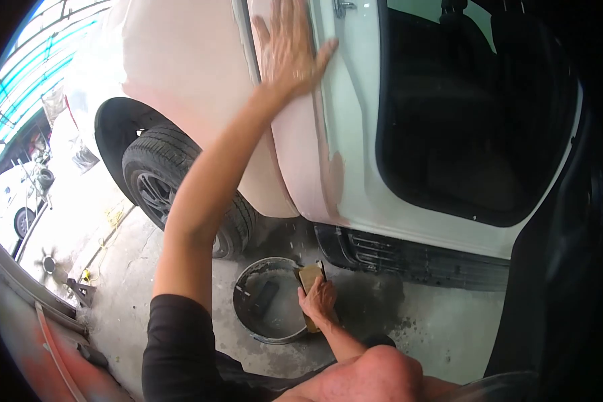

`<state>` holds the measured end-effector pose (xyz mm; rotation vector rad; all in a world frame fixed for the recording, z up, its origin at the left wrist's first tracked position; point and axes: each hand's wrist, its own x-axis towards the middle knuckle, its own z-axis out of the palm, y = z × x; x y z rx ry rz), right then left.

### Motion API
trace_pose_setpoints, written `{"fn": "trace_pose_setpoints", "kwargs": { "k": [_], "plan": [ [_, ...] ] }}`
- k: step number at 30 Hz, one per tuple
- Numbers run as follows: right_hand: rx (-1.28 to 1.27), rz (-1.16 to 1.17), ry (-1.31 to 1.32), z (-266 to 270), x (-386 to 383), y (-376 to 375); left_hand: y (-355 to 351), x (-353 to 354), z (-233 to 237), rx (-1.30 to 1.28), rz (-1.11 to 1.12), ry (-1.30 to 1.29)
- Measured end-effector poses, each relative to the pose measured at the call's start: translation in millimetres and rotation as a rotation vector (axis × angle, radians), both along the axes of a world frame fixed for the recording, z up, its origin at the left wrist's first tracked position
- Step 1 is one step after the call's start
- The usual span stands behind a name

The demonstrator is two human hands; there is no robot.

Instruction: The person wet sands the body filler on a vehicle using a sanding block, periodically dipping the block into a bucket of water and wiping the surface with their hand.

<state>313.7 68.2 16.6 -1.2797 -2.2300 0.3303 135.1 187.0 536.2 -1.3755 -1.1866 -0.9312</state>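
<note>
My left hand (pixel 291 57) lies flat, fingers spread, on the pinkish primed edge of the car's rear door (pixel 295 141). Low down, my right hand (pixel 319 298) is closed around a tan, flat sanding block (pixel 310 275) with a dark edge, at the right rim of a round black bucket (pixel 237 305). Greyish water fills the bucket, and a dark rectangular block (pixel 266 298) lies in it. Bare primer also covers the rear fender (pixel 187 60), left of the door gap. Part of the sanding block is hidden by my fingers.
The rear wheel (pixel 161 174) stands left of my forearm. A black side step (pixel 409 261) runs below the door. My knee (pixel 382 375) is close beneath my right arm. At lower left is a reddish-grey car panel (pixel 47 348); the concrete floor (pixel 141 268) has wet patches around the bucket.
</note>
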Motion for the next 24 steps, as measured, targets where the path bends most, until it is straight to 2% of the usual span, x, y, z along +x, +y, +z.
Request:
{"fn": "trace_pose_setpoints", "kwargs": {
  "k": [5,8,11,16,19,24],
  "plan": [
    [-0.108,-0.037,-0.054,0,0,-1,13,-2,100,0.074,0.049,-0.123],
    [-0.118,-0.029,-0.025,-2,0,1,13,0,120,0.075,-0.009,-0.155],
    [-0.135,-0.009,-0.003,-3,2,2,17,-5,104,0.096,-0.001,-0.109],
    [-0.088,0.029,0.064,-10,3,3,2,9,29,0.04,0.037,-0.105],
    [-0.155,0.056,0.033,0,6,3,0,18,-2,0.025,0.067,-0.143],
    [-0.117,0.045,0.043,-4,3,3,4,19,-54,0.045,-0.077,-0.16]
  ]
}}
